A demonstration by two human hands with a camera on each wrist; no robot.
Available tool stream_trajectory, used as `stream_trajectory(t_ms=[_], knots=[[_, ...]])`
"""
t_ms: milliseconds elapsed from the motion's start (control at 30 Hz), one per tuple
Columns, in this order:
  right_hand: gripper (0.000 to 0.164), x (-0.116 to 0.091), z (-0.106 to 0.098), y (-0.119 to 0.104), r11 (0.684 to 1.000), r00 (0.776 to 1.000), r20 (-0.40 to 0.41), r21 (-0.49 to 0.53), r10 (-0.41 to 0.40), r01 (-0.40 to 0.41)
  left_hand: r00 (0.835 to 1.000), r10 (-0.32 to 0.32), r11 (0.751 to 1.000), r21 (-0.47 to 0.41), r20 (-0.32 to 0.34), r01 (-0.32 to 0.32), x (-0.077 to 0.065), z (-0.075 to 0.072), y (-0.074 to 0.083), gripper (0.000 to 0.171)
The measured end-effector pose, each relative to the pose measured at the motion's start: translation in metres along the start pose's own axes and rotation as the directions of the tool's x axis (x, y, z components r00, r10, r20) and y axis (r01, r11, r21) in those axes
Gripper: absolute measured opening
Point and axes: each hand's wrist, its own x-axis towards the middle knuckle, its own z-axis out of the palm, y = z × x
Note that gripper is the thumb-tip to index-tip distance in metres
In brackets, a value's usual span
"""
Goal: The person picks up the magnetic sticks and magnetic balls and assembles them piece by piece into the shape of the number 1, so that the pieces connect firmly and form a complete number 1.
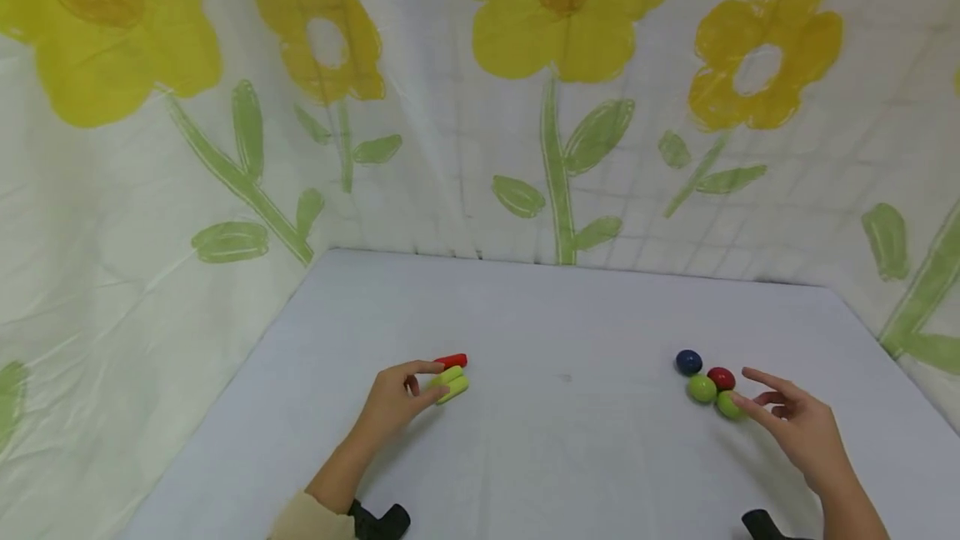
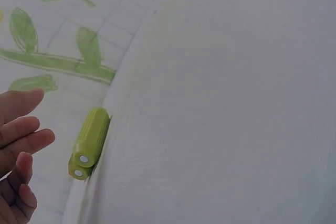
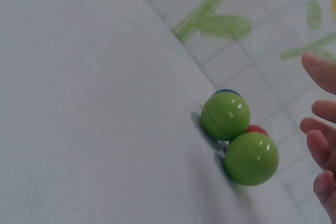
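Observation:
My left hand hovers beside two yellow-green ribbed sticks that lie side by side, its thumb and index finger spread. A red stick lies just behind them. In the left wrist view, a gap shows between the fingertips and the green sticks, which have white dots on their ends. On the other side, my right hand is held with loosely bent fingers near a cluster of glossy balls: one dark blue, one red and two green. Its thumb tip overlaps the nearer green ball in the head view.
A white cloth covers the table. Behind and beside it hangs a white curtain printed with yellow flowers. Black wrist mounts show at the bottom edge near both wrists.

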Motion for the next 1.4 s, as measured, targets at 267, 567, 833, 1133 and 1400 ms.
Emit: stream_trajectory(t_ms=[267, 567, 833, 1133, 1400], knots=[[0.059, 0.001, 0.004, 0.027, 0.976, 0.994, 0.072, 0.194, 0.087, -0.100, 0.999, -0.022, 0.991, -0.131, 0.027, 0.025, 0.000, 0.009, -0.013, 0.021], [0.047, 0.001, 0.005, 0.038, 0.944, 0.990, 0.100, 0.307, 0.097, -0.123, 1.000, -0.011, 0.985, -0.171, 0.025, 0.015, 0.001, 0.012, -0.018, 0.018], [0.037, 0.000, 0.008, 0.039, 0.945, 0.991, 0.103, 0.305, 0.088, -0.116, 0.991, 0.130, 0.987, 0.098, -0.037, -0.125, -0.004, 0.017, -0.016, 0.022], [0.033, -0.001, 0.011, 0.039, 0.956, 0.991, 0.081, 0.267, 0.104, -0.122, 0.930, 0.361, 0.901, 0.285, -0.076, -0.326, -0.002, 0.024, -0.018, 0.025], [0.042, 0.001, 0.015, 0.037, 0.971, 0.987, 0.068, 0.181, 0.143, -0.153, 0.939, 0.337, 0.913, 0.270, -0.073, -0.307, -0.003, 0.024, -0.018, 0.023]])
